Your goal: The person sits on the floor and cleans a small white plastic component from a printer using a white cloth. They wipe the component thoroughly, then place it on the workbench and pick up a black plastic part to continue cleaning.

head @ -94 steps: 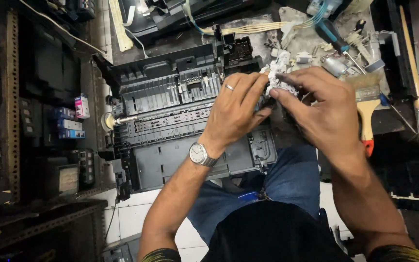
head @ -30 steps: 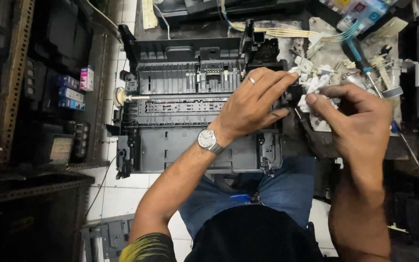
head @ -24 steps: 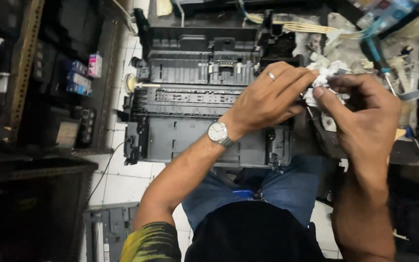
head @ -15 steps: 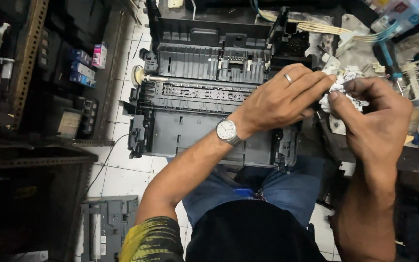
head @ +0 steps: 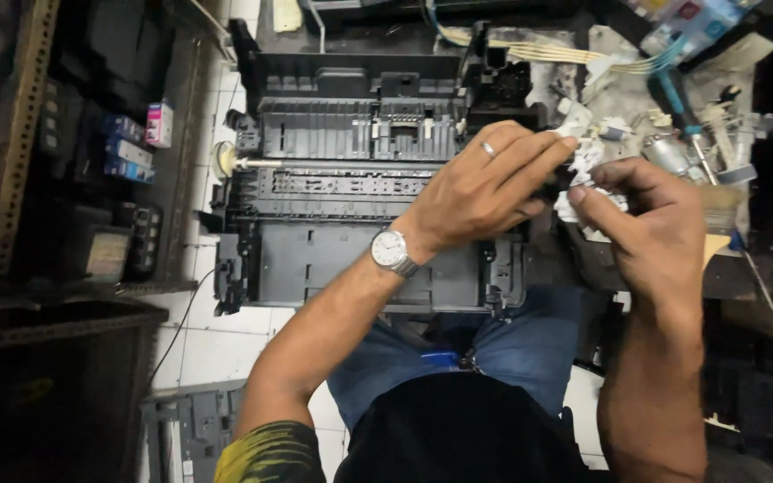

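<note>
From the head camera we see our left hand (head: 480, 192), with a ring and a wristwatch (head: 391, 251), curled over the right end of the opened dark grey printer chassis (head: 351, 215), its fingers closed on a small black part (head: 552, 183) that is mostly hidden, so we cannot tell its shape. Our right hand (head: 650, 228) pinches a crumpled white wad (head: 583, 165), creased and lumpy with greyish smudges, between thumb and fingertips, pressed against that black part just beyond the chassis edge. Behind the hands the cluttered bench (head: 637, 98) holds a blue-handled screwdriver (head: 677, 98) and pale ribbon tubing (head: 547, 55).
</note>
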